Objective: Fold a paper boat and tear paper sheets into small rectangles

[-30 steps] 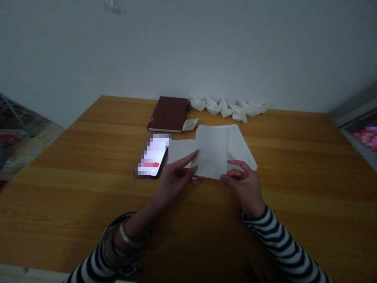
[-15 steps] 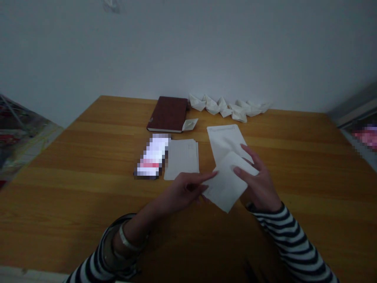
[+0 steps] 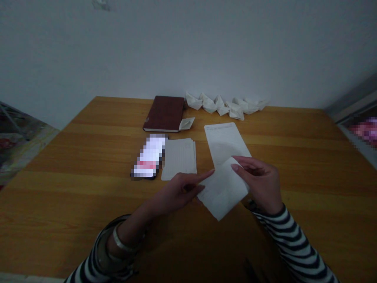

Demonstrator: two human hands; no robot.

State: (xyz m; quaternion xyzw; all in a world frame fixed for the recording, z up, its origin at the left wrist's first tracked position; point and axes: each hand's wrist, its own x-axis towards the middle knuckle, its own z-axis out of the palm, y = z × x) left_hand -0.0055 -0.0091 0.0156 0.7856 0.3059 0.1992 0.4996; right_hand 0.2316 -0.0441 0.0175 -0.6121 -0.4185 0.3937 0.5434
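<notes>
1. The sheet (image 3: 224, 192) is held between both hands, just in front of the person, with one corner pointing toward them. Whether it touches the table (image 3: 88, 157) cannot be told.
2. Its long axis runs away from the person, leaning slightly.
3. The right hand (image 3: 259, 182) is curled, gripping the sheet's upper right edge.
4. The left hand (image 3: 176, 192) is half open, fingers at the left edge; any grip is hidden.
5. A second sheet (image 3: 225, 141) lies flat beyond, its near end behind the held one.
</notes>
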